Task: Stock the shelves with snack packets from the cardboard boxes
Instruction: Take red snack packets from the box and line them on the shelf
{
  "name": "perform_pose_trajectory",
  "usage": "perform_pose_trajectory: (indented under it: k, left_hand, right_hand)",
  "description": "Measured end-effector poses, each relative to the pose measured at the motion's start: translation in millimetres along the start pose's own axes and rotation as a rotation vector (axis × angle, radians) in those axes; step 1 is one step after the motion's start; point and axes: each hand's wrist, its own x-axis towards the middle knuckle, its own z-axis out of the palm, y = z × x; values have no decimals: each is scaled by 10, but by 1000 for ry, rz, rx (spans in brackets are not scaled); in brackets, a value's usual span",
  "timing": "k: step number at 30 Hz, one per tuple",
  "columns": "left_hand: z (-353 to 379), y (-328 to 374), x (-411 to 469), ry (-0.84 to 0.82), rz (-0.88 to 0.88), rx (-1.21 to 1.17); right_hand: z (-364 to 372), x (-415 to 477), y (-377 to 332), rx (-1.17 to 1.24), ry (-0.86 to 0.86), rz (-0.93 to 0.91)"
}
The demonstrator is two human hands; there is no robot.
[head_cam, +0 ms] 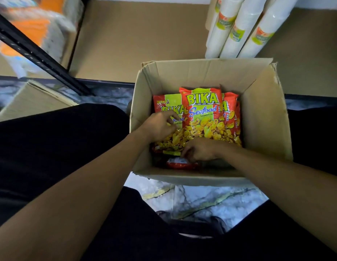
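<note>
An open cardboard box (265,129) stands on the floor between my knees. Inside lie several red and green snack packets with yellow crackers printed on them; the top one (203,113) faces up in the middle. My left hand (160,127) rests on the left packet (169,106), fingers curled over its face. My right hand (199,149) reaches in at the near side, fingers curled down at the bottom edge of the middle packet, above a small red packet (180,163). Its fingertips are hidden.
The low brown shelf board (141,38) lies beyond the box. White sleeves of stacked cups (245,29) lean at the back right. A black shelf upright (37,51) and wrapped orange goods (39,25) are at the left. A second cardboard box (31,100) sits at the left.
</note>
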Motion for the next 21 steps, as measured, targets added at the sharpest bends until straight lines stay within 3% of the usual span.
perform_pose_trajectory:
  k: [21]
  left_hand:
    - [16, 12, -4, 0, 4, -2]
  right_hand:
    - [211, 58, 238, 363, -2, 169]
